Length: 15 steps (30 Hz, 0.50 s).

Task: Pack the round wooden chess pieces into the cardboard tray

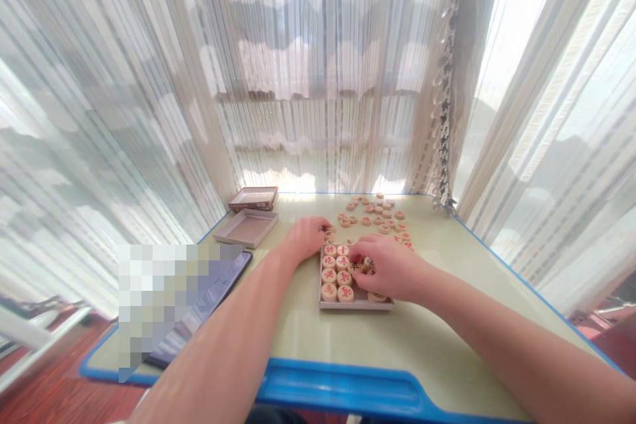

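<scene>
A shallow square box point(355, 305) holds rows of round wooden xiangqi pieces point(344, 277), red-marked ones at the left and some dark-marked ones at the right. Over the box, my right hand point(390, 265) has its thumb and fingers closed on a dark-marked xiangqi piece point(354, 267); the hand hides part of the right-hand rows. A bare strip of box floor shows near the front. My left hand point(305, 238) rests on the table just beyond the box's far left corner, fingers curled onto a xiangqi piece partly hidden under the fingertips. More pieces lie beside it.
Several loose xiangqi pieces point(366, 220) are scattered towards the back of the table point(462, 278). An open box tray point(248, 228) and another box point(253, 199) stand at the back left. A tablet point(213, 298) lies left of my left arm. Curtains point(318, 112) hang behind.
</scene>
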Tool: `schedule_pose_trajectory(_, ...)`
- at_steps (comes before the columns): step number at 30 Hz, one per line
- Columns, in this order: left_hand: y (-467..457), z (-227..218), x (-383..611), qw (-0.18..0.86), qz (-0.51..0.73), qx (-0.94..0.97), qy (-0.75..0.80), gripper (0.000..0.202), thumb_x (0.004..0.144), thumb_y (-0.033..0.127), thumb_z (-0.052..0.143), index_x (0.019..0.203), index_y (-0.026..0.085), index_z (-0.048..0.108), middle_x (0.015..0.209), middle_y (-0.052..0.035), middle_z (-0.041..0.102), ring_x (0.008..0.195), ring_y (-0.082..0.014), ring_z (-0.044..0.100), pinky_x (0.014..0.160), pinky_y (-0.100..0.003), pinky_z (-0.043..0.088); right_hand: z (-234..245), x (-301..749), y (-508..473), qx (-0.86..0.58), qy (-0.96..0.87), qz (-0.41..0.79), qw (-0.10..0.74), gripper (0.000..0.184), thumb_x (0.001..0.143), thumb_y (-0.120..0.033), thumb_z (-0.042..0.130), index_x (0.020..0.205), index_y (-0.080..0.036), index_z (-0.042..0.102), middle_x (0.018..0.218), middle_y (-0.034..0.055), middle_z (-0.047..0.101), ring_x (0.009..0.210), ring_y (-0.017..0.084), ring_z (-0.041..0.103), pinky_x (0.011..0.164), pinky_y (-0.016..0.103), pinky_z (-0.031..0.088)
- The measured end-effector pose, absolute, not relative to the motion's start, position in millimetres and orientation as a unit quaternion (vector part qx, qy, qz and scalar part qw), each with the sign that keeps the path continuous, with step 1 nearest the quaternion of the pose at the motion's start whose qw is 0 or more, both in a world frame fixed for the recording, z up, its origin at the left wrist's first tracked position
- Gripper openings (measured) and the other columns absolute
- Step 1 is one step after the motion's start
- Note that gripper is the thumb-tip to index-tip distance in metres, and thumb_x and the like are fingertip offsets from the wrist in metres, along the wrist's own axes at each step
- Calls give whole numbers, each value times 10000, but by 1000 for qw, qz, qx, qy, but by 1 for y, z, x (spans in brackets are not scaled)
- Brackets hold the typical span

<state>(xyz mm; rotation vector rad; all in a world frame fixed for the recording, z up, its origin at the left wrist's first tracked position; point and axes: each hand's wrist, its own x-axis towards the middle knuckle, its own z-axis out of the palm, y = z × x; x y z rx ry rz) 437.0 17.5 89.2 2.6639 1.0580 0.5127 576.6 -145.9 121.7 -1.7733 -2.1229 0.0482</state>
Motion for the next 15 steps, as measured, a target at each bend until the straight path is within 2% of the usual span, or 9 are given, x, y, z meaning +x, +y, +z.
schedule_pose_trajectory(10, 14, 92, 437, 93, 161, 914, 361, 410, 757, 135, 371, 1067, 245, 615, 1094, -11, 636, 1000, -190, 568, 899, -299, 424, 121, 575, -146, -650, -743, 2, 158, 125, 723, -303, 534, 787, -247, 626, 802, 33, 608, 794, 195, 538, 624, 276, 387)
schedule_pose_trajectory(15, 11, 96, 438, 91, 145, 912, 372, 411, 764, 132, 378, 1089, 244, 604, 1116, -9, 625, 1011, -183, 560, 897, -283, 421, 120, 573, -145, -656, -739, -11, 154, 124, 726, -290, 537, 783, -239, 635, 803, 39, 604, 816, 195, 527, 628, 276, 369)
